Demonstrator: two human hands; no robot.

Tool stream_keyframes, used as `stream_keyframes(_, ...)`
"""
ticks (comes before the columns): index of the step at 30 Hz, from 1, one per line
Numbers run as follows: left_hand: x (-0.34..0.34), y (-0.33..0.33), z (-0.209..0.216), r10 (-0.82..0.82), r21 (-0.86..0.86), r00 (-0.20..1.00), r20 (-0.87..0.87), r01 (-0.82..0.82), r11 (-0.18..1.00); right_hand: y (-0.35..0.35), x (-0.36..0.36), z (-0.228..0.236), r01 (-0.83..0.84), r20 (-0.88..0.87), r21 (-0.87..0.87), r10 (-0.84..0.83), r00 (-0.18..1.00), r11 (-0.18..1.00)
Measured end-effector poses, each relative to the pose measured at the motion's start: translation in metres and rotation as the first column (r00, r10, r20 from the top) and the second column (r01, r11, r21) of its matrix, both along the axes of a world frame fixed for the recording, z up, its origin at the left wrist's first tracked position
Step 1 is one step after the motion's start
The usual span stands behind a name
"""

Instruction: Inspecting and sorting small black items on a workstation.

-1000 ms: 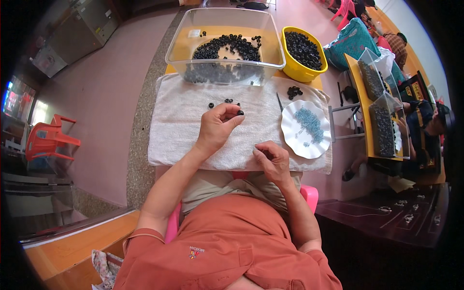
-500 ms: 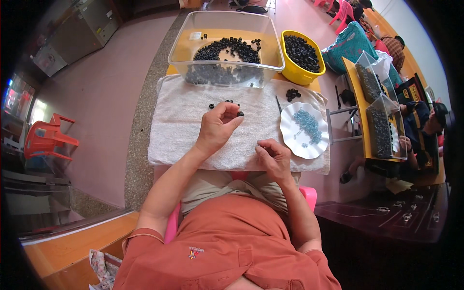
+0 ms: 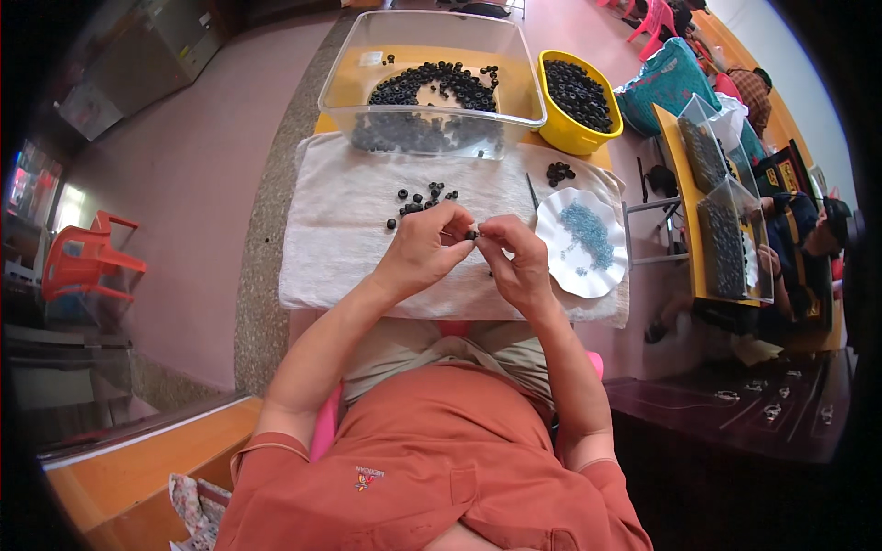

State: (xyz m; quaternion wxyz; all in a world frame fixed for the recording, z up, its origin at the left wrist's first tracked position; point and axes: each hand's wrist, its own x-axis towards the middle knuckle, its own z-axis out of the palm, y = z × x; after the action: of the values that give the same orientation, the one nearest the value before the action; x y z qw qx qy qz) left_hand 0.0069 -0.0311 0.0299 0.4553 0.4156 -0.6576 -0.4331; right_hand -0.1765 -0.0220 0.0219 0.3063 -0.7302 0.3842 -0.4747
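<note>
Over the white towel (image 3: 335,230), my two hands meet fingertip to fingertip. My left hand (image 3: 415,253) pinches a small round black piece (image 3: 472,235) between thumb and finger. From the other side my right hand (image 3: 519,262) comes up against it, fingers pressed together; whatever those fingers hold is too small to make out. Several loose black pieces (image 3: 418,197) with holes lie on the towel just beyond my left hand. Right of my right hand is a white wavy-edged plate (image 3: 557,262) with a heap of tiny clear bluish pieces (image 3: 588,234).
A large clear bin (image 3: 432,115) of black pieces stands at the back, beside a yellow tub (image 3: 574,140) full of them. A small black cluster (image 3: 559,173) and a thin dark tool (image 3: 532,190) lie near the plate. At right, a person sits by a side table (image 3: 680,174) with clear boxes.
My right hand has moved up and left to meet my left hand at the black piece. The left hand has shifted slightly right and down, uncovering more loose black pieces.
</note>
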Motion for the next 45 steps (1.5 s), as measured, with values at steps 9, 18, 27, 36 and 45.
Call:
stream_keyframes(9, 0.0, 0.0, 0.0, -0.069, 0.074, 0.996, 0.048, 0.065, 0.995, 0.002, 0.002, -0.008, 0.037, 0.036, 0.082, -0.04, 0.999, 0.996)
stream_keyframes(18, 0.001, -0.003, -0.007, -0.082, 0.142, 0.996, -0.017, 0.084, 0.986, 0.003, 0.003, -0.008, 0.086, -0.017, 0.11, -0.085, 0.996, 0.99)
stream_keyframes(27, 0.0, -0.007, -0.018, -0.064, 0.154, 0.99, -0.123, 0.083, 0.985, 0.003, 0.002, -0.011, 0.024, 0.105, 0.276, -0.055, 0.993, 0.961)
stream_keyframes(36, 0.004, -0.011, -0.016, -0.102, 0.247, 0.952, -0.287, 0.177, 0.953, 0.003, -0.001, -0.006, -0.147, 0.265, 0.38, 0.044, 0.963, 0.913)
stream_keyframes(45, 0.007, -0.013, -0.017, -0.109, 0.329, 0.876, -0.469, 0.288, 0.9, 0.003, 0.0, 0.002, -0.194, 0.294, 0.404, 0.074, 0.953, 0.894)
